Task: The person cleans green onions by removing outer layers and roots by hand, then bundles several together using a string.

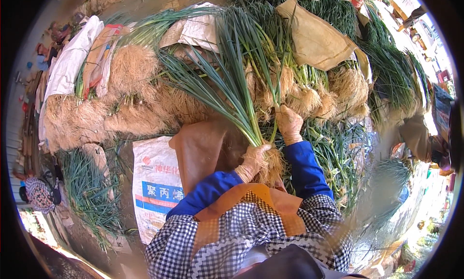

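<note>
The held leaves [241, 81] are deep green, the roots [273, 167] straw-tan. Blue cuffs [306, 170] meet black-and-white checked sleeves [319, 214]. A white sack [149, 165] carries a blue band [157, 197].

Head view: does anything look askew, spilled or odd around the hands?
One thing, mildly: beyond the right hand, the tan sack lies slanted over the onions, covering only some of them, so it looks askew. The bunch in the left hand shows no obvious damage.

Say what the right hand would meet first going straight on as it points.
Likely the right hand would meet the piled bunches' tan roots just ahead, though depth is unclear.
</note>
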The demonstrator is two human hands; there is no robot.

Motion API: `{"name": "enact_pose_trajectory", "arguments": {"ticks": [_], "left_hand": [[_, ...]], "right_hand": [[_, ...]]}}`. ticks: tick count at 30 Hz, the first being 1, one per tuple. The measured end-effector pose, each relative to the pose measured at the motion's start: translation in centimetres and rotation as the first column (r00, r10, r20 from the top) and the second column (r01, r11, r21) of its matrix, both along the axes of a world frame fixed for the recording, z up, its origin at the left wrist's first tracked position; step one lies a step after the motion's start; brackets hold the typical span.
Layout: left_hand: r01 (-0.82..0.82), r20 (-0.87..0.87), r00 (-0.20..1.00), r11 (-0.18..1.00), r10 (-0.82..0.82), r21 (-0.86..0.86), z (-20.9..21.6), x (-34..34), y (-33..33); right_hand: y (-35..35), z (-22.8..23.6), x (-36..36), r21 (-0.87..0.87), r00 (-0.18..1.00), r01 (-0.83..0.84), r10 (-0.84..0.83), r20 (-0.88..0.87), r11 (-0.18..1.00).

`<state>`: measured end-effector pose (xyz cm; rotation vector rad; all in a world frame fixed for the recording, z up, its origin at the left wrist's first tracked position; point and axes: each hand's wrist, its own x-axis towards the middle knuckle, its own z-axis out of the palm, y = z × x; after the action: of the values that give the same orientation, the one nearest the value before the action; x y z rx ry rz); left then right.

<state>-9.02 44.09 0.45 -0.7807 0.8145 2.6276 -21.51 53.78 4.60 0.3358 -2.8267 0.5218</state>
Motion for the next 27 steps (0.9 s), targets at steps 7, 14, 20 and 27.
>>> {"name": "enact_pose_trajectory", "arguments": {"ticks": [7, 14, 20, 27], "left_hand": [[-0.112, -0.096, 0.986, 0.962, 0.139, 0.250, -3.1, -0.4, -2.4], [0.054, -0.145, 0.989, 0.899, 0.011, 0.435, 0.6, -0.4, -3.0], [0.233, -0.311, 0.942, 0.910, -0.124, 0.343, 1.8, -0.8, -6.1], [-0.040, -0.585, 0.713, 0.855, 0.387, 0.517, 14.1, -1.6, -11.7]], "right_hand": [[3.3, 2.7, 10.8, -0.474, 0.850, -0.409, 0.515, 0.112, 0.780], [16.2, -0.2, 8.4, 0.456, 0.771, 0.009, -0.296, 0.564, 0.890], [1.2, 1.2, 0.3, -0.711, 0.878, -0.113, 0.405, 0.256, 0.695], [-0.8, 5.9, -15.5, 0.084, 0.987, -0.010, -0.003, 0.161, 0.996]]}}
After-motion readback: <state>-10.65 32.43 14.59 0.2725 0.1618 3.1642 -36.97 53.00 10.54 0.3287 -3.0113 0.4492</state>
